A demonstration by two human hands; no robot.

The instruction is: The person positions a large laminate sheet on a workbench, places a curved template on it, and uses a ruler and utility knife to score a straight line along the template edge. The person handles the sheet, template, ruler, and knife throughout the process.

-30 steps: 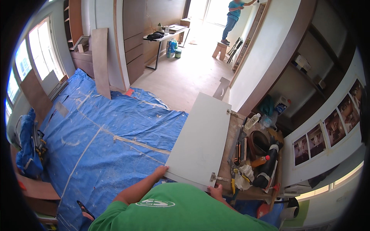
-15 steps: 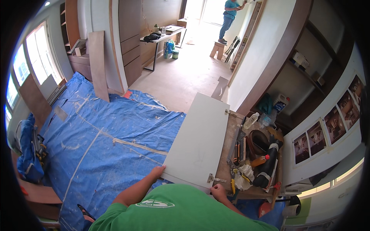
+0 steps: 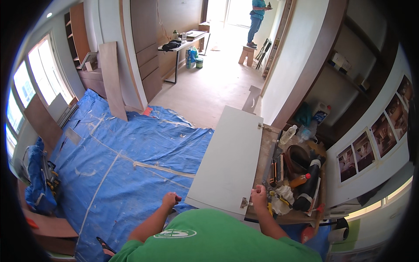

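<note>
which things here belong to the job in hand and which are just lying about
Seemingly in the job:
white panel
metal hinges along its right edge
left hand, just off its left corner
right hand, by its right edge

Seemingly just lying about:
clear bottle
orange bottle
crumpled white cloth
leaning brown board

The left forearm (image 3: 149,224) and right forearm (image 3: 269,222) angle forward, well apart. The left hand (image 3: 171,199) is loosely curled; the right hand (image 3: 259,194), slightly farther forward than the left, makes a loose fist.
</note>
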